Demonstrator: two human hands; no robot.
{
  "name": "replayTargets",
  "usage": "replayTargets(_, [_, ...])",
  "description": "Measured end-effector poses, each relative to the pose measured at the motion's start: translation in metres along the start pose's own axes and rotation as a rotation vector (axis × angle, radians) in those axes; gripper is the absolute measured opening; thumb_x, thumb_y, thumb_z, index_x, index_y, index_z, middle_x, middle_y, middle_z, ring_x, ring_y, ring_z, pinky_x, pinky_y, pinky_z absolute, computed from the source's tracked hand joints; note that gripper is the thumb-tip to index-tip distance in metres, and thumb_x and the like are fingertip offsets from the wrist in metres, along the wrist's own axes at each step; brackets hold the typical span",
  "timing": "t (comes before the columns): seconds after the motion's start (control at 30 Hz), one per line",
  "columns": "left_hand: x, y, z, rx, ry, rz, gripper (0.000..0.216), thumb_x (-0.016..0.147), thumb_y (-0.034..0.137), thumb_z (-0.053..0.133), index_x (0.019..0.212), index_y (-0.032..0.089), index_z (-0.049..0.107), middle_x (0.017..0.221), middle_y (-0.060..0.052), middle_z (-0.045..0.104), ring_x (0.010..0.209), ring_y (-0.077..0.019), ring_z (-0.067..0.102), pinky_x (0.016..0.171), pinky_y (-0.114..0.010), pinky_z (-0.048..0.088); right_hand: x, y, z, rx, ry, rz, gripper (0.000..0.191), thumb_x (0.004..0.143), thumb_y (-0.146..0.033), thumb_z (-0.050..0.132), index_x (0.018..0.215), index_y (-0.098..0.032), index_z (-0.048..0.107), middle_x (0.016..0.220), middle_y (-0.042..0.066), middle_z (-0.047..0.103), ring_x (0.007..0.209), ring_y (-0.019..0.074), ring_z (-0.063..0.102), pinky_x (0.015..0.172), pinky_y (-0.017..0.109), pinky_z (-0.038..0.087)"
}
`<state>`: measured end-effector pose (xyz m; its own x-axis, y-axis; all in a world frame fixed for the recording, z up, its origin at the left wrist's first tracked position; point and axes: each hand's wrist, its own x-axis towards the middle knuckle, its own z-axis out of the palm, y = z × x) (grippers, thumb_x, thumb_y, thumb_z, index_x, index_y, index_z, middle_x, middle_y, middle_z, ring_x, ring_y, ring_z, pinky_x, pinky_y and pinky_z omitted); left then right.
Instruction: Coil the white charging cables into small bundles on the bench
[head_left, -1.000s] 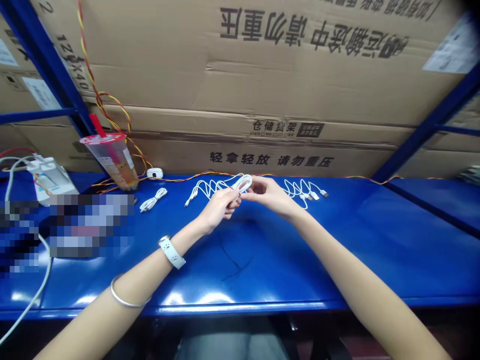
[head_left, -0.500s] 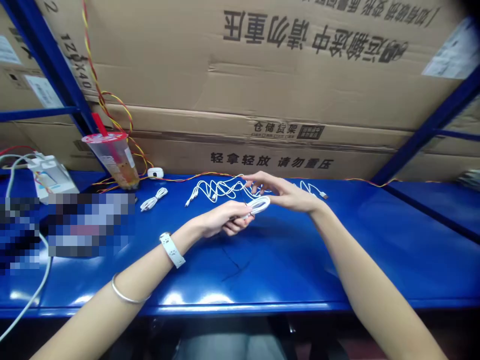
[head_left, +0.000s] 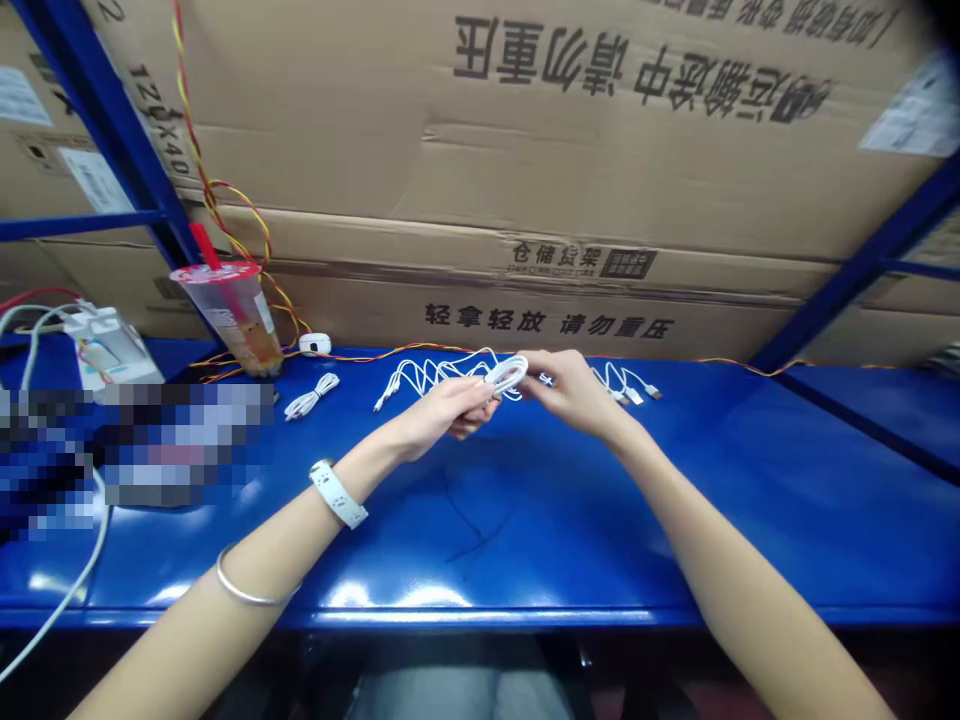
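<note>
From my remote view, a small coil of white cable [head_left: 506, 374] sits near the middle of the frame, held up just above the blue counter [head_left: 525, 612], its long axis running roughly sideways and tilting slightly up to the right. The left hand [head_left: 454, 412] is the nearer one: its fingers curl closed around the coil's lower left side, grasping it. The right hand [head_left: 568, 392] is just to the coil's right, partly curled, with its fingertips [head_left: 534, 362] reaching toward it; I cannot tell whether they touch it or hold anything. Behind the left hand, a looped white cable [head_left: 427, 376] lies on the counter. Another white cable [head_left: 619, 382] lies beyond the right hand, and a small bundled cable [head_left: 311, 396] lies farther left, near a plastic cup [head_left: 232, 310].
</note>
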<state>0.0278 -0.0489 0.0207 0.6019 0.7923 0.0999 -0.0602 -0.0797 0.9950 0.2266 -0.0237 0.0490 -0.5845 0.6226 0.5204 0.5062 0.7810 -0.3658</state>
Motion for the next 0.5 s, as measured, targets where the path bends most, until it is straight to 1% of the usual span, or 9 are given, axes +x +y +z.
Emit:
replayTargets(0.1, [0.003, -0.002, -0.003, 0.082, 0.111, 0.066, 0.036, 0.085, 0.051, 0.048, 0.077, 0.016, 0.047, 0.059, 0.006, 0.029, 0.048, -0.0052, 0.023, 0.045, -0.02, 0.017, 0.0, -0.005, 0.005, -0.019, 0.012, -0.025, 0.019, 0.086, -0.019, 0.05, 0.09, -0.015, 0.069, 0.079, 0.004, 0.07, 0.067, 0.0152, 0.06, 0.063, 0.023, 0.038])
replayTargets(0.2, [0.006, -0.006, -0.005, 0.204, 0.217, 0.136, 0.035, 0.088, 0.049, 0.043, 0.076, 0.017, 0.048, 0.059, 0.005, 0.034, 0.048, -0.0061, 0.028, 0.046, -0.021, 0.022, -0.001, -0.007, 0.013, -0.079, 0.01, -0.011, 0.02, 0.087, -0.017, 0.049, 0.09, -0.016, 0.069, 0.081, 0.005, 0.071, 0.068, 0.0158, 0.061, 0.063, 0.023, 0.038])
replayTargets(0.37, [0.009, -0.011, -0.006, 0.57, 0.376, 0.253, 0.031, 0.093, 0.037, 0.035, 0.074, 0.017, 0.049, 0.065, 0.001, 0.051, 0.057, -0.0102, 0.044, 0.054, -0.023, 0.034, -0.003, -0.007, 0.028, -0.191, 0.021, -0.039, 0.022, 0.09, -0.018, 0.046, 0.089, -0.017, 0.067, 0.082, 0.005, 0.071, 0.069, 0.0165, 0.059, 0.066, 0.025, 0.037])
replayTargets(0.5, [0.01, -0.014, -0.006, 0.825, 0.464, 0.292, 0.029, 0.094, 0.028, 0.031, 0.072, 0.018, 0.047, 0.071, -0.002, 0.058, 0.066, -0.0136, 0.053, 0.063, -0.025, 0.037, -0.004, -0.011, 0.037, -0.203, 0.033, -0.036, 0.022, 0.091, -0.018, 0.043, 0.088, -0.017, 0.065, 0.08, 0.006, 0.07, 0.066, 0.0163, 0.058, 0.066, 0.025, 0.035])
